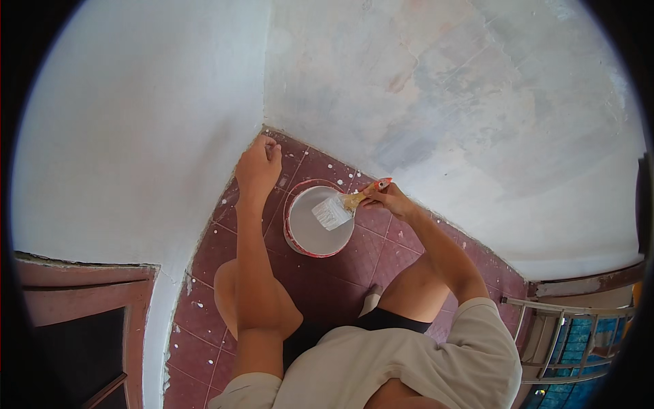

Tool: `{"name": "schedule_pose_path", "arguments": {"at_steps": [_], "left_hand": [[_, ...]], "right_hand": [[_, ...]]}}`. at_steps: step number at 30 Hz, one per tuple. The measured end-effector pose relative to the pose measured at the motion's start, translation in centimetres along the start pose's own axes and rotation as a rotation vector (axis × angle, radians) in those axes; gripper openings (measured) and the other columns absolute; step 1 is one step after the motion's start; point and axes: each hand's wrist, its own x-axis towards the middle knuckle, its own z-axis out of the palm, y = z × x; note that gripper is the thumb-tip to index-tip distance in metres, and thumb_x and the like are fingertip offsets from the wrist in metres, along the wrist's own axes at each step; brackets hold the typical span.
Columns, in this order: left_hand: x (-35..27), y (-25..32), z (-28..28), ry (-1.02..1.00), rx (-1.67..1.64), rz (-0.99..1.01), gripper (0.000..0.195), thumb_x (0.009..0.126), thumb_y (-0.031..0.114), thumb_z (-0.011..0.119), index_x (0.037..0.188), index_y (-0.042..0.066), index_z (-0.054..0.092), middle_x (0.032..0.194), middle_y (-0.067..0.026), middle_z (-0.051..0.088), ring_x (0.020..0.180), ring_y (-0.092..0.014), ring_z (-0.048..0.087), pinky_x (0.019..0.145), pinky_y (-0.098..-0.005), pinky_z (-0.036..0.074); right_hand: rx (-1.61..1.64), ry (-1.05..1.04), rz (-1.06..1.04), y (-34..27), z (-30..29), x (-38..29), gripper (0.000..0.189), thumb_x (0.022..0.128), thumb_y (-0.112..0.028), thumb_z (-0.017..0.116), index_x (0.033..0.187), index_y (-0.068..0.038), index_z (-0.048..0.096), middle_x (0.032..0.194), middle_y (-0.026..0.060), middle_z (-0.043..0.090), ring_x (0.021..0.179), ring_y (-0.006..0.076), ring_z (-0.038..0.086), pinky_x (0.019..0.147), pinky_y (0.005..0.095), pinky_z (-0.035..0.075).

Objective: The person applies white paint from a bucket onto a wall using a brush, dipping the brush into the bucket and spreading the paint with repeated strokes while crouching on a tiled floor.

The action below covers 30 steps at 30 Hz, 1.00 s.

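My right hand (392, 201) grips the wooden handle of a wide paintbrush (334, 210). White paint coats its bristles, which are over the mouth of a round paint bucket (292, 240). Whether the bristle tips touch the paint (311, 232) inside cannot be made out. The bucket has a red-smeared rim and stands on the tiled floor between my knees and the wall corner. My left hand (259, 164) is held out in front, near the left wall, with its fingers curled in and nothing visible in them.
Dark red floor tiles (301, 278) carry white paint drips. A white wall (143, 128) rises on the left, a patchy grey-white wall (460, 102) on the right. A brown wooden frame (138, 327) is at lower left. A metal ladder (557, 312) lies or leans at lower right.
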Motion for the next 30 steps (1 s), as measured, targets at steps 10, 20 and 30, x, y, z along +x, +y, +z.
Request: {"name": "schedule_pose_path", "arguments": {"at_steps": [10,20,30], "left_hand": [[0.2,0.2,-0.6,-0.006,-0.048,-0.004,0.020,0.088,0.025,0.062,0.099,0.008,0.063,0.076,-0.0078,0.067,0.076,-0.029,0.066,0.071,-0.0412,0.049],[-0.2,-0.4,-1.5,0.000,-0.032,-0.004,0.023,0.088,0.030,0.062,0.101,0.010,0.064,0.079,-0.0070,0.069,0.073,-0.022,0.066,0.070,-0.0362,0.050],[-0.2,-0.3,-2.0,-0.019,-0.024,-0.002,0.025,0.088,0.028,0.063,0.103,0.008,0.063,0.077,-0.0068,0.068,0.074,-0.025,0.065,0.070,-0.0386,0.049]], "right_hand": [[0.174,-0.012,0.056,-0.6,0.4,0.2,0.032,0.092,-0.024,0.065,0.109,0.002,0.059,0.103,0.0137,0.065,0.088,0.0200,0.068,0.080,0.0299,0.059],[0.242,-0.047,0.070,-2.2,0.2,0.5,0.031,0.096,-0.020,0.058,0.116,0.004,0.056,0.106,0.0168,0.065,0.090,0.0227,0.068,0.081,0.0311,0.059],[0.191,0.071,-0.333,-15.3,-5.7,-1.2,0.034,0.096,-0.022,0.057,0.118,0.004,0.055,0.101,0.0146,0.067,0.087,0.0193,0.069,0.084,0.0303,0.057]]}}
